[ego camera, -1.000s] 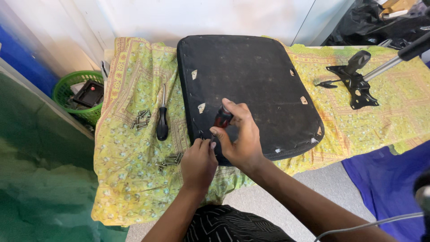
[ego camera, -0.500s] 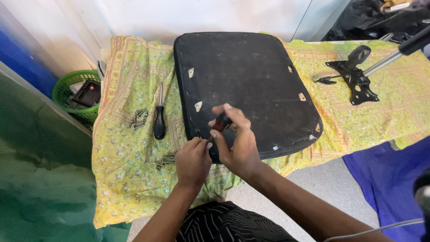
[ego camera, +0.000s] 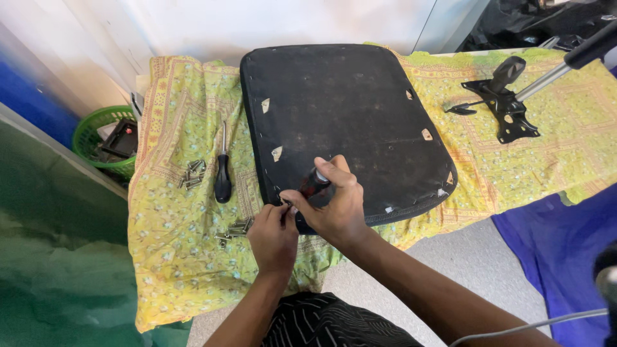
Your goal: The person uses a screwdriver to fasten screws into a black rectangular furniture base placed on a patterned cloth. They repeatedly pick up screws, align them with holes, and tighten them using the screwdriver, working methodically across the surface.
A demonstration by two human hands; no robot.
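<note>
**Working the seat pad's near corner**

While my right hand [ego camera: 334, 205] grips a red-and-black screwdriver [ego camera: 313, 184], my left hand [ego camera: 273, 228] pinches at its tip, right at the near-left corner of the black seat pad [ego camera: 347, 115] lying on the yellow cloth [ego camera: 173, 257]. I judge the pad stiff, fairly heavy, best held by its edges. Loose screws [ego camera: 236, 228] lie just beside.

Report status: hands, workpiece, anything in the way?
Right hand gripping a red-and-black tool handle at the near-left edge of the black seat pad. Left hand pinching there. Loose screws beside it; nothing blocking.
</note>
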